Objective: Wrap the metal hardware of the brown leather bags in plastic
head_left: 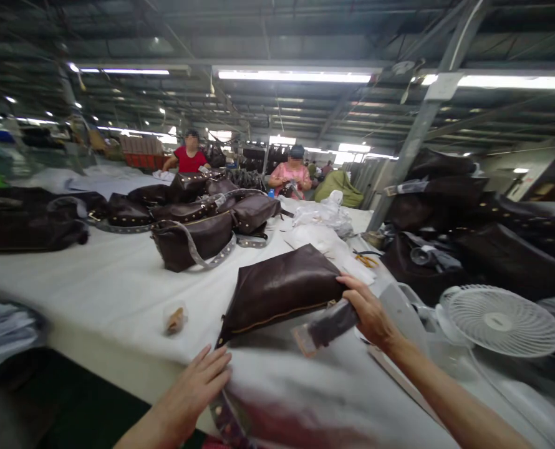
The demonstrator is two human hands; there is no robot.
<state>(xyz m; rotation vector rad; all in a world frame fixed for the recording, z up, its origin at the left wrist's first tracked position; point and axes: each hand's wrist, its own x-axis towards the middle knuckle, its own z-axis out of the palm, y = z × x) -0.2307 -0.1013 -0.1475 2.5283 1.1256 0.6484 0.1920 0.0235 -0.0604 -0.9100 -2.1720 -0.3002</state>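
Note:
A dark brown leather handbag (282, 287) lies on its side on the white-covered table, its gold zipper facing me. My right hand (366, 308) grips the bag's right end, thumb and fingers closed on the corner. Beside that hand, a dark strap end in clear plastic wrap (331, 327) hangs over the table; how it joins the bag is hidden. My left hand (202, 380) lies flat with its fingers stretched out, just below the bag's near left corner. Under and beside its fingers runs a studded strap (228, 418), partly blurred at the table edge.
More brown handbags (197, 240) with studded straps lie across the table. A small clear packet (174, 319) is at left. Yellow-handled scissors (366, 260) lie beyond the bag, near crumpled plastic (327, 215). A white fan (499, 321) stands right. Two people work across the table.

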